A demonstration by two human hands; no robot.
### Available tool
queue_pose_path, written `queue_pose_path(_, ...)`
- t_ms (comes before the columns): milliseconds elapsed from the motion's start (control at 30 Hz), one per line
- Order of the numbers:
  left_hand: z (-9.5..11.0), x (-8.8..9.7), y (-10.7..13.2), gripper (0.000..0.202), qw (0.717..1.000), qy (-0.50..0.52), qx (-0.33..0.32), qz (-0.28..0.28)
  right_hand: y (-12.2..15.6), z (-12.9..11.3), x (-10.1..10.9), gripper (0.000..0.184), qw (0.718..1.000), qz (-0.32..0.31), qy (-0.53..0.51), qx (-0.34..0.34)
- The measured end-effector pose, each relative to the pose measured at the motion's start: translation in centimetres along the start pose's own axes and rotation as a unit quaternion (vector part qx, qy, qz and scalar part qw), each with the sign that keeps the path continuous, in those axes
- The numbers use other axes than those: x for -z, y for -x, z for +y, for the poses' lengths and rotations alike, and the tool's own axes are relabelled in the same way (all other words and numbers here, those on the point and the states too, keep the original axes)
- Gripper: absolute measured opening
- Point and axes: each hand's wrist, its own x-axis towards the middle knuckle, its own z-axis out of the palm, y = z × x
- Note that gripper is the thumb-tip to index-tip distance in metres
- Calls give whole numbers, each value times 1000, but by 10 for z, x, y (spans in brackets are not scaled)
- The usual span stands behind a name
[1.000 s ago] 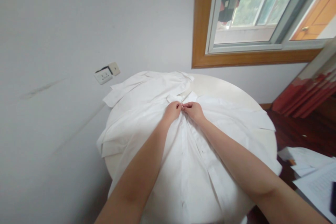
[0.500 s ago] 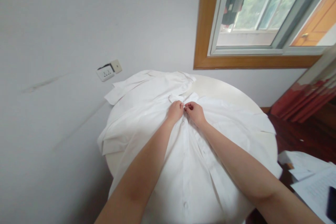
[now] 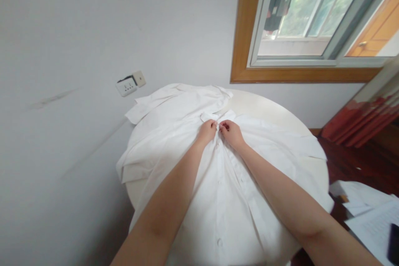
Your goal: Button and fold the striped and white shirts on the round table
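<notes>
A white button-up shirt [image 3: 199, 212] lies spread over a round table, its collar [image 3: 209, 116] at the far end and its button front running toward me. My left hand [image 3: 207, 131] pinches the front edge just below the collar. Close beside it, my right hand [image 3: 231, 134] is closed in a pinch on the opposite front edge. Folds spread out from between the two hands. What exactly lies between the fingertips, cloth or a button, is too small to tell. Lower on the front, a button [image 3: 220, 242] shows.
The round white table [image 3: 264, 106] stands against a wall with a socket [image 3: 127, 86]. Another white garment [image 3: 181, 97] lies at its far left. A wood-framed window [image 3: 299, 75] is behind, a red curtain [image 3: 358, 120] to the right. Papers [image 3: 374, 224] and a dark object [image 3: 394, 244] sit lower right.
Both hands stay at the same spot below the collar, with only tiny finger movements. The left fingertips have shifted slightly left, and the view has moved a little.
</notes>
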Motion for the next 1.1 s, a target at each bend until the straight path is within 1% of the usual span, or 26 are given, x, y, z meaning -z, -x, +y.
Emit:
queue_pose_path(100,0,2,-1,25,1000,17,10,-8,0,0,-1,16,999,14,24,21)
queue_pose_path(167,0,2,-1,25,1000,12,8,-18,-2,0,0,13,999,18,27,12)
queue_pose_path(233,0,1,0,26,1000,-1,-1,-21,-4,2,1,10,999,13,2,-29)
queue_pose_path(300,-1,-1,0,26,1000,-13,-14,-14,-8,5,2,7,995,-3,-54,-88)
queue_pose_path(367,-2,-2,0,25,999,-23,-23,-8,-11,10,2,11,985,-15,-110,-129)
queue_pose_path(467,-4,-4,-1,24,999,-36,-31,-8,-13,17,0,17,982,-16,-132,-134)
queue_pose_path(567,-3,-3,-1,23,998,-48,-46,-7,-12,20,-2,14,990,-18,-97,-103)
queue_pose_path(700,-2,-2,0,25,998,-47,-51,1,-10,20,0,9,998,-27,-36,-37)
queue_pose_path(767,-3,-2,0,27,998,-35,-54,-3,-9,18,3,13,999,-34,-19,-33)
queue_pose_path(900,-6,-2,-1,27,997,1,-75,-18,-9,8,7,30,997,-33,40,-52)
queue_pose_path(1033,-9,-4,-2,24,995,40,-82,-28,-5,-5,7,30,988,-20,151,-26)
queue_pose_path(1100,-10,-4,-2,22,995,37,-86,-31,-3,-7,5,30,980,-19,197,-8)
